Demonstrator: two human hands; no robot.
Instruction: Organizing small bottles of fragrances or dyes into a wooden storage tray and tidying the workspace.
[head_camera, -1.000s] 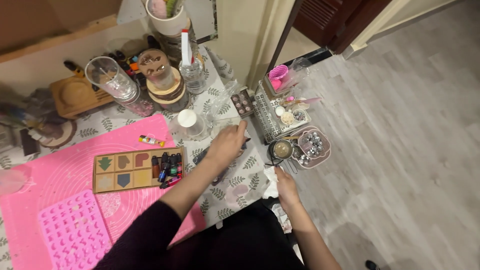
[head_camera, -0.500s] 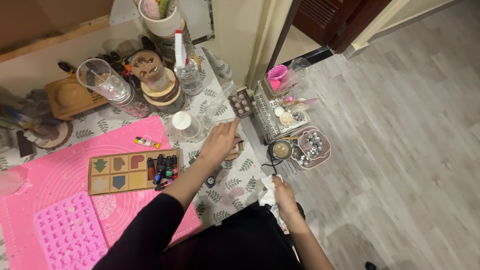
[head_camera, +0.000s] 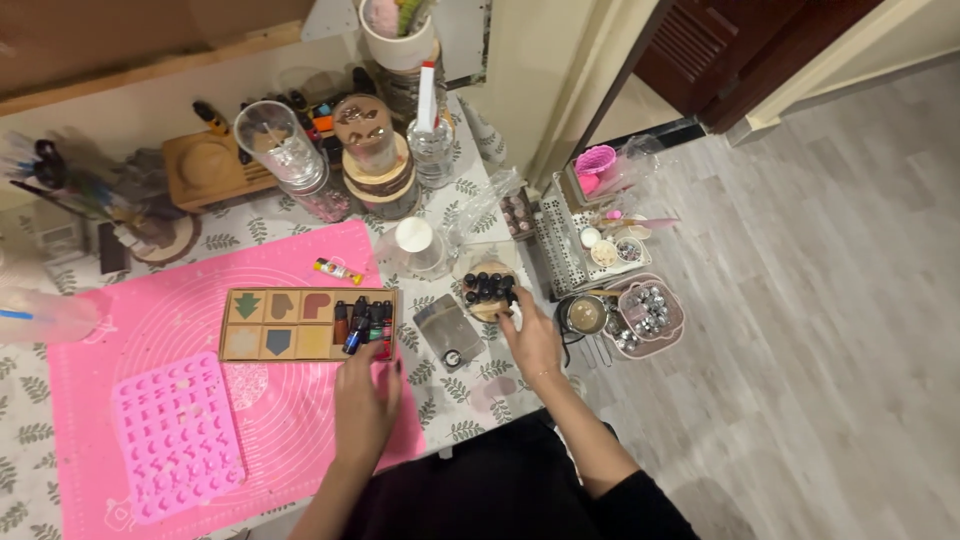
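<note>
My left hand lies on the pink silicone mat. Its fingertips touch the near edge of a flat cardboard tray beside a row of small coloured bottles. Its fingers are apart and hold nothing. My right hand reaches to a small round wooden stand carrying several black-capped bottles, and its fingertips pinch the stand's near edge. A small clear bag lies between the two hands.
A pink mould lies on the mat's near left. Jars, a stack of wooden discs, a white-capped bottle and pens crowd the back. Right of the table stand a white basket and a pink tray of beads on the grey floor.
My left hand has drawn back from the wooden stand to the cardboard tray. My right hand has moved up from the table's edge to the stand.
</note>
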